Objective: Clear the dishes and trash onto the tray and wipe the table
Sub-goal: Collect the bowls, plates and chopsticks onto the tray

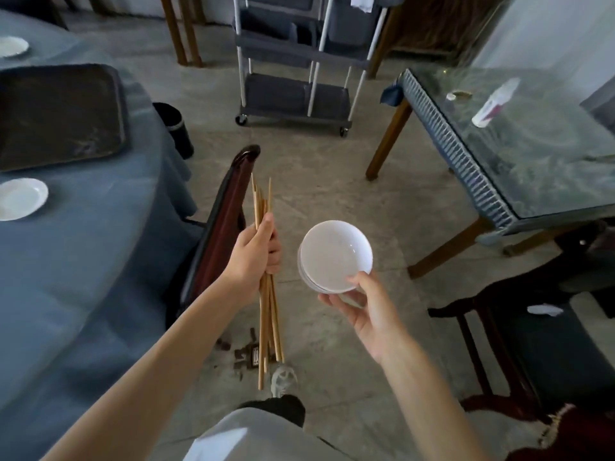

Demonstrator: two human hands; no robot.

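**Hands loaded, tray bare on the round table**

My left hand (254, 252) is closed around a bundle of wooden chopsticks (266, 294), gripped near the middle, ends pointing up and down over the floor. My right hand (369, 311) holds a small stack of white bowls (334, 256), thumb on the near rim, fingers underneath. To my left, the dark tray (60, 114) lies on the table (100, 261) with the blue cloth; one white plate (21, 198) sits just in front of it, another plate (11, 46) beyond it. A bottle (496, 101) lies on the glass-topped table (532, 154) to my right.
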